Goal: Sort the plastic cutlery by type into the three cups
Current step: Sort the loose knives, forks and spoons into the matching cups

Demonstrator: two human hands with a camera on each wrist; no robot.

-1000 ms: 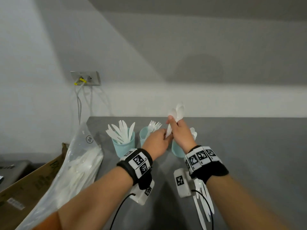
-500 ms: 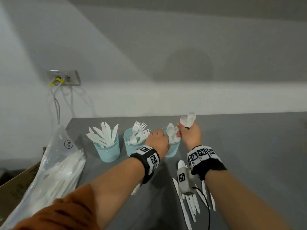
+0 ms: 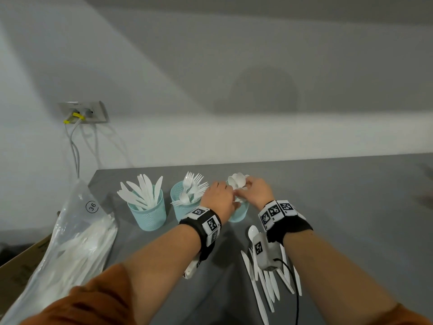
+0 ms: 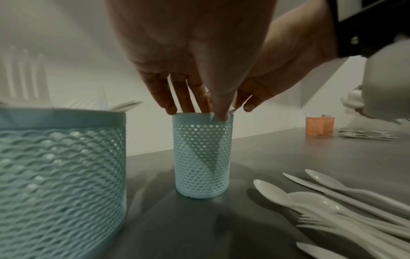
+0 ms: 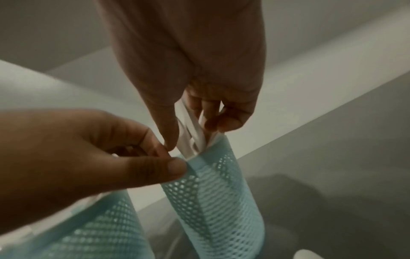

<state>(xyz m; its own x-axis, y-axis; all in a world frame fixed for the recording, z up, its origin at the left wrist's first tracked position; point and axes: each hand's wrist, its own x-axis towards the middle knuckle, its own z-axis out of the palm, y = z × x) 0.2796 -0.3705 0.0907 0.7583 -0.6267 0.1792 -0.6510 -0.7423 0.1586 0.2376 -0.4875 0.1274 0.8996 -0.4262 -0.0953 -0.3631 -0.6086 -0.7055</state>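
Three teal mesh cups stand in a row: the knife cup [image 3: 148,212], the fork cup [image 3: 185,207] and the spoon cup [image 3: 237,215]. My right hand [image 5: 195,129] grips a bunch of white spoons [image 5: 185,140] by the handles, their lower ends inside the spoon cup [image 5: 213,192]. Spoon bowls [image 3: 237,180] stick up above both hands. My left hand [image 4: 204,112] pinches that cup's rim [image 4: 201,116], thumb outside and fingers at the top. Loose spoons, forks and knives [image 3: 269,285] lie on the grey table under my right forearm.
A clear bag of cutlery [image 3: 70,249] lies at the left table edge, over a cardboard box [image 3: 21,266]. An orange mesh cup [image 4: 319,125] stands far to the right. The wall with a socket plate [image 3: 83,112] and cables is just behind the cups.
My right hand has come down with the spoons from above the table into the right cup. My left hand has let go of the handles and taken the cup's rim.
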